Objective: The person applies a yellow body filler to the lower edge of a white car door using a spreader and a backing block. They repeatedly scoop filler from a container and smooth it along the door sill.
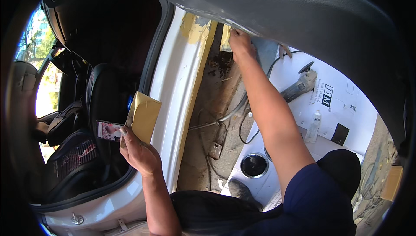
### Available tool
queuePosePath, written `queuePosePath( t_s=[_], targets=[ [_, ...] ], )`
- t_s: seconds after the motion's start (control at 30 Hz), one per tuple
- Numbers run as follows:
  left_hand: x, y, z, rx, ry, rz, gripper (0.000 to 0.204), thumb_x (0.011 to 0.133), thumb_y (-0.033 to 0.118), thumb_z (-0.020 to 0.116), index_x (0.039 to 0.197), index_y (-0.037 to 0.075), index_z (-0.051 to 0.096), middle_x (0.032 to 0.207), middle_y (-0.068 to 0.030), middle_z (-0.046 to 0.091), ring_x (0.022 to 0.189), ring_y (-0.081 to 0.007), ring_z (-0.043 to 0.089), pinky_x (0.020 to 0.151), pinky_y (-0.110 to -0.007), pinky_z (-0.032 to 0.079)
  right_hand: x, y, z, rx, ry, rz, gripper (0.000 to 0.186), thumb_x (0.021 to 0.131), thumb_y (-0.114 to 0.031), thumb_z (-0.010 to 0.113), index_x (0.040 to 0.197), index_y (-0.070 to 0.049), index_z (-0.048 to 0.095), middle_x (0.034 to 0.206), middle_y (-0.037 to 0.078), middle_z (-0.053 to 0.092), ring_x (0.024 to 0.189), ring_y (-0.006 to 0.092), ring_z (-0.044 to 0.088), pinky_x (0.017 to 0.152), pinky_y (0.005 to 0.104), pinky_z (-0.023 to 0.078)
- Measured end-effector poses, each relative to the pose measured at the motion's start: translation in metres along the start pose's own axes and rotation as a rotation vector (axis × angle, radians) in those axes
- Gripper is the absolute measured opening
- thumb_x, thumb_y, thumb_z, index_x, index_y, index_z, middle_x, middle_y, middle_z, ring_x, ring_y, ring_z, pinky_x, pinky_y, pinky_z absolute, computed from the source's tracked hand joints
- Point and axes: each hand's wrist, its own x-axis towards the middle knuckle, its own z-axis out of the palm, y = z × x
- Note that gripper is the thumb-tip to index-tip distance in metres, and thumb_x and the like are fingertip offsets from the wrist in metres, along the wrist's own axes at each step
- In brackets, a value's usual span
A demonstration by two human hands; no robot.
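My left hand is closed on a phone with a lit screen, along with a folded yellow sheet. My right hand reaches beneath the black door panel, fingers closed on a small pale yellow piece against the lower body of the car. Left of that hand runs the white door sill, with patchy yellow filler at its top and along its edge.
The car interior with dark seats fills the left. At right, a white board bears an angle grinder, a tube and a round tin. Cables lie on the ground; a cardboard piece is at far right.
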Motion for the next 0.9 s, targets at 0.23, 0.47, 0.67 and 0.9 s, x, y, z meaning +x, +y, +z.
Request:
queuePosePath(
  t_s=[0.23,0.47,0.67,0.9],
  targets=[
    [-0.001,-0.005,-0.008,0.134,0.032,0.007,0.053,0.118,0.037,0.048,0.128,-0.011,0.068,0.12,-0.0155,0.075,0.111,-0.0187,0.069,0.102,-0.035,0.051,0.038,0.023,0.042,0.173,0.035,-0.233,0.039,0.11,-0.026,0.066,0.144,-0.007,0.071,0.146,0.016,0.07,0.133,0.023,0.065,0.113,0.0345,0.046],
    [-0.002,-0.006,-0.013,0.114,0.028,0.011,0.054,0.118,0.038,0.049,0.127,-0.012,0.069,0.12,-0.0155,0.075,0.111,-0.0184,0.07,0.103,-0.035,0.05,-0.008,0.041,0.059,0.113,-0.032,-0.396,0.051,0.1,-0.002,0.064,0.151,-0.007,0.065,0.136,0.016,0.074,0.111,0.0186,0.072,0.098,0.0305,0.054],
    [-0.001,-0.007,-0.016,0.097,-0.011,-0.02,0.055,0.118,0.038,0.048,0.128,-0.012,0.069,0.12,-0.0157,0.076,0.111,-0.0185,0.07,0.103,-0.035,0.05,-0.056,0.056,0.063,0.249,-0.01,-0.452,0.05,0.092,-0.004,0.066,0.141,-0.004,0.068,0.136,0.025,0.07,0.126,0.0415,0.068,0.109,0.0458,0.054],
    [-0.001,-0.002,-0.015,-0.023,-0.046,-0.016,0.054,0.119,0.037,0.048,0.129,-0.011,0.069,0.12,-0.0153,0.076,0.11,-0.0187,0.07,0.102,-0.035,0.051,-0.124,0.058,0.047,0.138,-0.041,-0.502,0.053,0.092,-0.002,0.069,0.145,-0.005,0.066,0.135,0.018,0.068,0.12,0.0317,0.067,0.105,0.0404,0.054]
  ],
)
